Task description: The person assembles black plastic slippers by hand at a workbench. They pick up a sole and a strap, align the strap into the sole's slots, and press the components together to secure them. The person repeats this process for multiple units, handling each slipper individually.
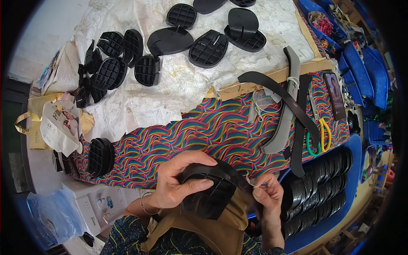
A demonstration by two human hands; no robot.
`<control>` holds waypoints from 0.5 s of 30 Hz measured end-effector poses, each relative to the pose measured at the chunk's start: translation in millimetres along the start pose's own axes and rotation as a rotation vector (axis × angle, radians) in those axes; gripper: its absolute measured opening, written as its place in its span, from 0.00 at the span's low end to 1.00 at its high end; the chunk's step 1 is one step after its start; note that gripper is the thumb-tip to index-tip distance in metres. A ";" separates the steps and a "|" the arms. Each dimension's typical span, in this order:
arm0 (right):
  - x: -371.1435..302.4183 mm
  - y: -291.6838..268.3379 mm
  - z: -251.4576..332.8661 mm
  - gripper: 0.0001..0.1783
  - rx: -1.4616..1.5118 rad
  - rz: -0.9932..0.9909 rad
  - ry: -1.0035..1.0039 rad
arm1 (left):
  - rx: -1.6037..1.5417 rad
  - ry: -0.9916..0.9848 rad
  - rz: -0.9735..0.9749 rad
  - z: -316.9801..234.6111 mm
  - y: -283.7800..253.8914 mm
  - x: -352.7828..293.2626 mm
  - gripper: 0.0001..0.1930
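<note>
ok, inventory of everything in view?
Held piece: one, black, lower centre
Strand: one, whitish, lower centre
Sheet: one, white, far side
Cloth: one, multicoloured, centre
Loose pieces: over ten, black, on sheet and cloth's left
Strips: three, grey and dark, right
Scissors: one, green-yellow handles, right
Phone: one, dark, cloth's right end
Tray: one, blue, lower right
Tray pieces: many, black, in rows
Carrier bags: two, gold and white, left
Plastic: one, bluish, lower left
Box: one, white, lower left
Bins: several, blue, upper right
Apron: one, brown, bottom centre
Left hand: one, bare, gripping held piece
Right hand: one, bare, pinching strand
</note>
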State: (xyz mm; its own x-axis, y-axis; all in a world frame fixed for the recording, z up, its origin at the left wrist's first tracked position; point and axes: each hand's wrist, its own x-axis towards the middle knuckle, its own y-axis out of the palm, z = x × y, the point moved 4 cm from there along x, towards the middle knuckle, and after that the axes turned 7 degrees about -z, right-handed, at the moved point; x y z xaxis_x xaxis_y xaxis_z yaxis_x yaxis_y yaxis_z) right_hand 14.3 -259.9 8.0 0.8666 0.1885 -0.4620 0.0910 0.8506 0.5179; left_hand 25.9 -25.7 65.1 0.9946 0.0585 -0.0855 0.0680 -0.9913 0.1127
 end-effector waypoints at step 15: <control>0.2 26.7 -47.2 0.11 0.141 -0.103 -0.194 | -0.203 -0.012 -0.091 19.3 19.1 15.1 0.22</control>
State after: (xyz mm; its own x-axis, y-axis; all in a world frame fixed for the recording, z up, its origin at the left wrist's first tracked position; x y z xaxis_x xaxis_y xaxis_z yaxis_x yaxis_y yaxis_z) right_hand -6.2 -214.0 -12.3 0.9258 -0.0046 -0.3781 0.2395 0.7809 0.5769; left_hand 40.7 -46.0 46.9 0.9828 0.1437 -0.1160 0.1726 -0.9378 0.3012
